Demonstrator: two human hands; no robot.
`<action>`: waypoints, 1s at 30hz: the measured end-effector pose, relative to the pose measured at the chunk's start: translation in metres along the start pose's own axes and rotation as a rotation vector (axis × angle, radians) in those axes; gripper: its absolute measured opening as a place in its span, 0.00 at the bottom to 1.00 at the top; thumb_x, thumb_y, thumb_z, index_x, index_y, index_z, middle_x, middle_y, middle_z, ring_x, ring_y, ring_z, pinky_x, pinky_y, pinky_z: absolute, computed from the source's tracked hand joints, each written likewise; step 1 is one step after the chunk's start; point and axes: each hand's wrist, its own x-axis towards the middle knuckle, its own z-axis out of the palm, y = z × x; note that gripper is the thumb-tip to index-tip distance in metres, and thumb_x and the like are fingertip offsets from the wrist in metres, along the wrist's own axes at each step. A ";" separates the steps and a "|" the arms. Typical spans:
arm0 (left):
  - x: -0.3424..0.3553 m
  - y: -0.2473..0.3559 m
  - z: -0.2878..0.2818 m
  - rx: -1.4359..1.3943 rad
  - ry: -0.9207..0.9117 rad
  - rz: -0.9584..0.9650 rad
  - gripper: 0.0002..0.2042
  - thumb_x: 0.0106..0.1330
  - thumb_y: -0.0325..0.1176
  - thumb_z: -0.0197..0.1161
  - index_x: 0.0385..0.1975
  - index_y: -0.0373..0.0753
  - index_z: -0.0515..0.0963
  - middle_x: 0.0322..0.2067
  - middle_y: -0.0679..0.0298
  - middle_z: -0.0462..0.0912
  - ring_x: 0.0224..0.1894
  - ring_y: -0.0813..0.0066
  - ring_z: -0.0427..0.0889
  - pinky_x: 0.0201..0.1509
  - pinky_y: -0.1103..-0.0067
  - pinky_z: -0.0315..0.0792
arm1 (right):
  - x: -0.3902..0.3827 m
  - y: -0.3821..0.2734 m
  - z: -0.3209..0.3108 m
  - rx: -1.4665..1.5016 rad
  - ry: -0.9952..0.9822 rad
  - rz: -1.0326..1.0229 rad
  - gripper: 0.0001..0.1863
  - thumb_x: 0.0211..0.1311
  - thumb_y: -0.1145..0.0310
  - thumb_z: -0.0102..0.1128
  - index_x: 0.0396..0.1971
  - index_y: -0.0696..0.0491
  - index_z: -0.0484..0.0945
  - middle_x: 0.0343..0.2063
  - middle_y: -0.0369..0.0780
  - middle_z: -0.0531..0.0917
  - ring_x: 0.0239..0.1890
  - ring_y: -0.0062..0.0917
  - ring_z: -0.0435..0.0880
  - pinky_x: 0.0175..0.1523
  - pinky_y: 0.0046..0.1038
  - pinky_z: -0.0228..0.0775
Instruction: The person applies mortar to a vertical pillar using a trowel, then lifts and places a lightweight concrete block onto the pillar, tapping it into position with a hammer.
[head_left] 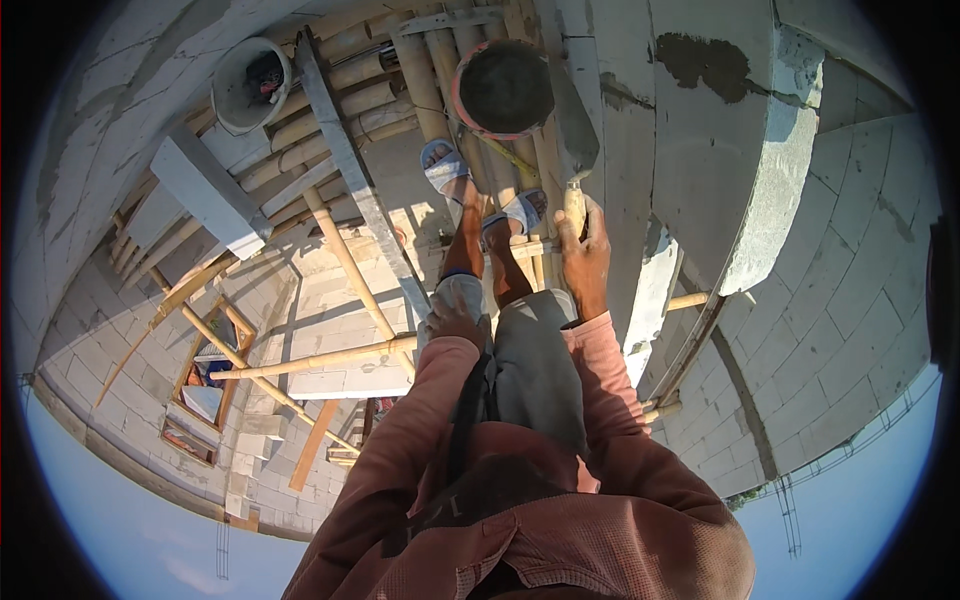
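My right hand [586,258] is closed around the wooden handle of a trowel [576,130]. The trowel's long grey blade points away from me and lies close to the block wall [626,150]. My left hand [456,320] lies on my left knee, its fingers spread over the grey trousers, and holds nothing. Beyond my feet, left of the trowel blade, stands a red-rimmed bucket [504,88] filled with dark grey mortar. My sandalled feet [444,166] are on bamboo poles just this side of it.
A white bucket [250,88] with things inside stands at the far left. Near it a pale block [205,190] lies across bamboo poles [352,265]. A long wooden plank [362,185] runs left of my legs, with gaps down to a lower level. A wet patch [702,66] marks the right wall.
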 end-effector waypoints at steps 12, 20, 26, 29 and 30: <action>-0.003 -0.011 0.039 0.053 0.264 0.054 0.44 0.61 0.56 0.63 0.75 0.49 0.51 0.67 0.41 0.58 0.58 0.37 0.70 0.59 0.51 0.69 | 0.228 0.080 0.163 -1.078 -0.138 -0.500 0.16 0.62 0.64 0.54 0.46 0.55 0.79 0.35 0.42 0.87 0.37 0.38 0.89 0.39 0.39 0.82; -0.003 -0.009 0.050 0.106 0.397 0.073 0.44 0.60 0.56 0.63 0.75 0.47 0.51 0.66 0.40 0.59 0.55 0.41 0.71 0.56 0.53 0.71 | 0.191 0.092 0.145 -0.811 -0.172 -0.556 0.16 0.63 0.60 0.57 0.48 0.48 0.79 0.49 0.40 0.83 0.42 0.40 0.87 0.44 0.40 0.81; -0.005 -0.003 0.055 0.091 0.402 0.117 0.45 0.60 0.56 0.63 0.75 0.46 0.51 0.66 0.40 0.58 0.56 0.40 0.70 0.56 0.52 0.70 | 0.181 0.207 0.153 -0.101 -0.228 -0.270 0.24 0.64 0.60 0.62 0.60 0.47 0.74 0.53 0.43 0.79 0.51 0.39 0.82 0.54 0.33 0.73; 0.003 -0.001 0.075 0.133 0.429 0.137 0.45 0.59 0.56 0.63 0.75 0.47 0.52 0.67 0.40 0.57 0.57 0.39 0.70 0.57 0.51 0.70 | 0.161 0.214 0.151 -0.029 -0.077 -0.331 0.24 0.67 0.61 0.62 0.61 0.49 0.73 0.53 0.45 0.79 0.52 0.34 0.80 0.55 0.32 0.70; 0.000 -0.004 0.076 0.134 0.426 0.138 0.45 0.59 0.56 0.63 0.75 0.47 0.52 0.67 0.40 0.57 0.57 0.39 0.70 0.57 0.51 0.70 | 0.143 0.203 0.151 -0.002 -0.149 -0.137 0.24 0.69 0.58 0.60 0.62 0.51 0.73 0.54 0.48 0.78 0.56 0.35 0.79 0.58 0.33 0.69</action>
